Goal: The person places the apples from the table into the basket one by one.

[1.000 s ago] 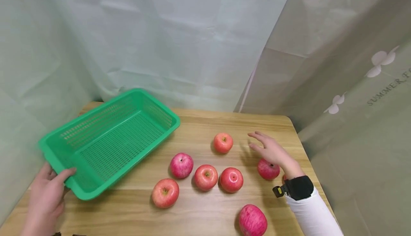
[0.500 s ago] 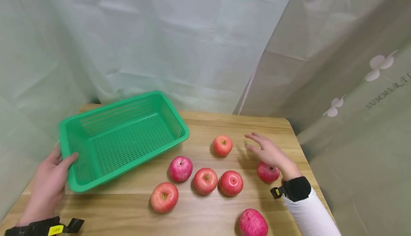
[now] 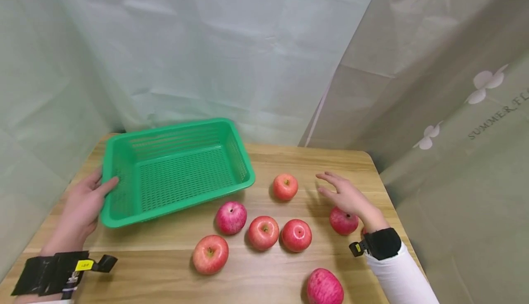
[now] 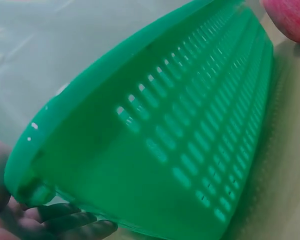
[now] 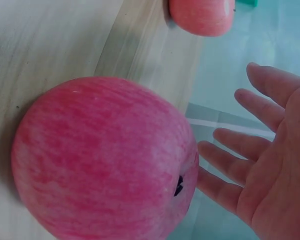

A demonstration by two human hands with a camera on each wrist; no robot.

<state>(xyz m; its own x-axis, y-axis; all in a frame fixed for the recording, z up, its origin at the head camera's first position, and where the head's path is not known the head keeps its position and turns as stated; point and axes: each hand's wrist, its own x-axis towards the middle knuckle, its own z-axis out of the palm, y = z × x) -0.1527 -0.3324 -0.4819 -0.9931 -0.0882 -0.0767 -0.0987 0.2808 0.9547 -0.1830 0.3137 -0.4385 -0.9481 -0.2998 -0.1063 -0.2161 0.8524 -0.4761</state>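
Note:
My left hand [image 3: 84, 203] grips the left end of a green plastic basket [image 3: 186, 175], thumb over the rim and fingers underneath. In the left wrist view the slotted basket wall [image 4: 115, 170] slants above the tabletop, and my fingers [image 4: 75, 222] lie below the rim. No fruit lies in the basket. On the right, my right hand [image 3: 349, 198] hovers with spread fingers, holding nothing. A dark pink apple [image 3: 344, 220] sits partly hidden beneath that wrist; up close, this apple [image 5: 105, 155] rests on the wood beside my open palm [image 5: 285, 175].
Several red and pink apples lie on the wooden table [image 3: 144, 267], among them a pink one [image 3: 231, 217] near the basket's front side, a red one [image 3: 285, 187] farther back and a dark pink one [image 3: 324, 286] at the front. Pale curtains [image 3: 231, 56] hang behind.
My left hand has carried the basket to the right and turned it so its long side runs more nearly parallel to the table's back edge. The right hand has stayed almost still.

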